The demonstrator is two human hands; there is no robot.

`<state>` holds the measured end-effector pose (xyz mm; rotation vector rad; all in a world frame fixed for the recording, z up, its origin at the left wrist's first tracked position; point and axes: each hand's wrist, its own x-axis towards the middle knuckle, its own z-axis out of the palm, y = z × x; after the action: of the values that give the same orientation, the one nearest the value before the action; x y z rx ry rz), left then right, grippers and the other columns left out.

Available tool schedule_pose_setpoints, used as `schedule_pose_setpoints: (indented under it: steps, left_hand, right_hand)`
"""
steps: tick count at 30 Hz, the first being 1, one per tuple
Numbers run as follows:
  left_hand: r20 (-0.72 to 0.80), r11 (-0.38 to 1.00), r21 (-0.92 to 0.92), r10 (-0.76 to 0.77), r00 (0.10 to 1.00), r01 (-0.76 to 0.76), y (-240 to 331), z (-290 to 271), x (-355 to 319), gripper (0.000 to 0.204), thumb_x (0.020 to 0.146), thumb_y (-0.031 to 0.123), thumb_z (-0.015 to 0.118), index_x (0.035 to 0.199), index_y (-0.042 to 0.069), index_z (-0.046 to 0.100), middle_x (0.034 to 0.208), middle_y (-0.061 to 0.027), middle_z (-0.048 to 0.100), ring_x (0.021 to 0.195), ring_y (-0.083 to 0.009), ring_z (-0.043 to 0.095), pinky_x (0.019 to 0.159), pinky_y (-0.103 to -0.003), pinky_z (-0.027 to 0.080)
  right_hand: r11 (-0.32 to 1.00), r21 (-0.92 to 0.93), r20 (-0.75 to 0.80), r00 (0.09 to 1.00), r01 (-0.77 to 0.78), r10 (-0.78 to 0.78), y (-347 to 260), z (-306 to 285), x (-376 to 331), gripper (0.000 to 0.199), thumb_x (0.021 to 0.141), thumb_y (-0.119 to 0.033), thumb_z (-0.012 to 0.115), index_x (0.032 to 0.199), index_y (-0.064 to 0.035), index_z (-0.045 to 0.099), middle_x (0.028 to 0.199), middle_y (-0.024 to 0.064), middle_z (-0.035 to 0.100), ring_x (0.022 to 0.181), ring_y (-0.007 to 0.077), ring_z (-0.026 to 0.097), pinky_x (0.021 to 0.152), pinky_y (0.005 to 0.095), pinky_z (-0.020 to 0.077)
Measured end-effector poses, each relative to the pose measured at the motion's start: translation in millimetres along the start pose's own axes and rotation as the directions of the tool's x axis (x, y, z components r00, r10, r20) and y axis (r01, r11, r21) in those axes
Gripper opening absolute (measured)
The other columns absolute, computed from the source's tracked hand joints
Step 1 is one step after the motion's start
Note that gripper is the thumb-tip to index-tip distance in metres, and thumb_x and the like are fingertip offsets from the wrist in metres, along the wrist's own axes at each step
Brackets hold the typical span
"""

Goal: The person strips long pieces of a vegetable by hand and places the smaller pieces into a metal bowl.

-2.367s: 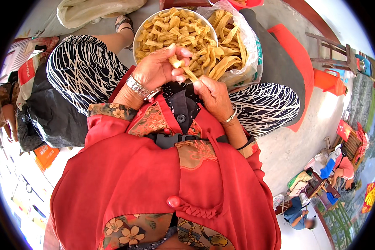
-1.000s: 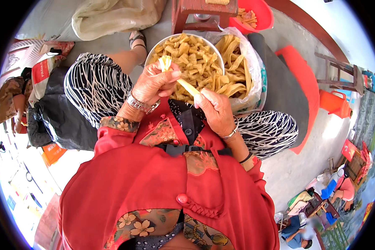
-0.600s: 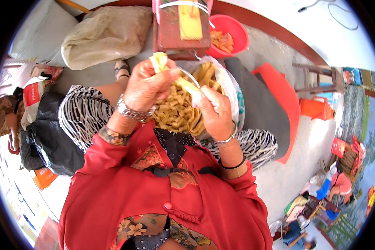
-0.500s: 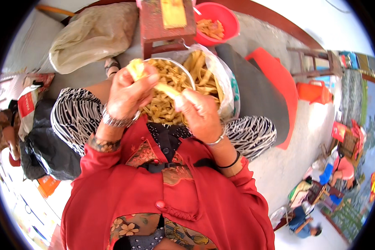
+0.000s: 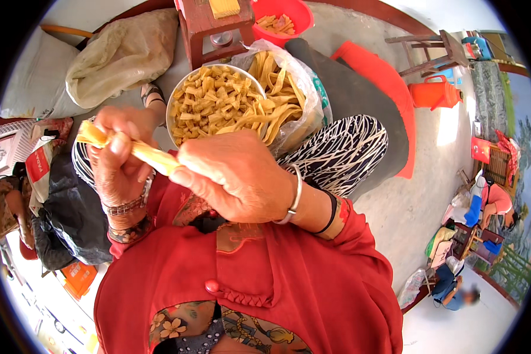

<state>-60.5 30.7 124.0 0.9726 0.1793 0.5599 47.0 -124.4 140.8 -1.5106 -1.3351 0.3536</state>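
Note:
A pale yellow, flat folded strip (image 5: 152, 154) is stretched between my two hands, above my lap; its material I cannot make out. My left hand (image 5: 119, 156) pinches it near one end, which sticks out past the thumb as a folded tip. My right hand (image 5: 236, 176) is closed on the other end, with the thumb on top. Just beyond the hands, a round metal basin (image 5: 170, 112) holds many short, knotted-looking yellow pieces (image 5: 212, 94). Right against it, a clear plastic bag (image 5: 312, 97) is filled with long yellow strips (image 5: 286, 88), some hanging over into the basin.
Ahead stands a red wooden stool (image 5: 209, 26) with a yellow block on it, and a red basin (image 5: 301, 17) with pieces. A pale sack (image 5: 130, 56) lies to the left. Dark and red mats (image 5: 360, 100) and an orange jug (image 5: 435, 93) are on the right. People sit farther off.
Both hands have moved left and nearer to me, still holding the strip. My right hand has turned so its back faces up, and the basin is now less covered.

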Motion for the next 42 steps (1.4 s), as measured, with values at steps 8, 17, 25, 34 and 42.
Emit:
schedule_pose_setpoints:
  steps: [8,17,25,34,42]
  left_hand:
    - [0.010,0.974,0.027,-0.224,0.974,0.224,-17.9,8.8,76.4,0.007,0.086,0.008,0.059,0.091,0.003,0.057,0.062,0.0051,0.043,0.046,-0.0026,0.032,0.044,-0.021,0.034]
    - [-0.124,0.974,0.141,-0.161,0.979,0.178,-52.4,2.7,187.3,0.005,0.084,0.010,0.060,0.086,0.006,0.060,0.063,0.0042,0.049,0.047,-0.0029,0.035,0.047,-0.021,0.036]
    - [-0.187,0.968,0.207,-0.106,0.977,0.145,-62.7,-5.7,245.9,0.004,0.081,0.009,0.064,0.083,0.007,0.062,0.064,0.0040,0.051,0.045,-0.0031,0.038,0.047,-0.021,0.038]
    - [-0.176,0.661,0.750,0.194,0.965,0.004,-95.0,-50.8,242.9,0.015,0.080,0.019,0.066,0.081,0.004,0.066,0.062,0.0020,0.058,0.048,-0.0049,0.048,0.043,-0.024,0.038]
    - [0.093,0.429,0.902,-0.299,0.950,0.046,-109.5,-58.4,99.5,0.022,0.077,0.021,0.071,0.088,0.003,0.063,0.070,-0.0040,0.060,0.062,-0.0118,0.056,0.057,-0.027,0.046]
  right_hand:
    - [0.973,-0.170,-0.127,0.982,-0.158,0.137,42.3,-47.5,42.3,0.032,0.093,-0.029,0.049,0.076,-0.0028,0.056,0.059,0.0147,0.051,0.055,0.0333,0.054,0.049,0.0392,0.0394]
    - [0.889,-0.391,-0.101,0.971,-0.238,0.215,141.6,-94.7,124.4,0.034,0.090,-0.030,0.048,0.072,-0.0031,0.058,0.063,0.0174,0.057,0.061,0.0355,0.056,0.056,0.0413,0.0415]
    - [0.870,-0.443,-0.072,0.975,-0.219,0.209,174.2,-114.0,172.8,0.033,0.089,-0.028,0.048,0.071,-0.0013,0.058,0.064,0.0166,0.058,0.065,0.0353,0.057,0.061,0.0418,0.0427]
    - [0.857,-0.287,-0.099,0.903,-0.428,0.418,255.5,-118.8,126.5,0.036,0.089,-0.031,0.047,0.073,-0.0006,0.059,0.068,0.0135,0.059,0.063,0.0257,0.056,0.059,0.0378,0.0418]
    - [0.847,0.226,-0.152,0.841,-0.481,0.519,178.6,-96.3,47.5,0.033,0.094,-0.031,0.051,0.074,-0.0055,0.056,0.060,-0.0049,0.043,0.051,0.0030,0.038,0.047,0.0199,0.0313]
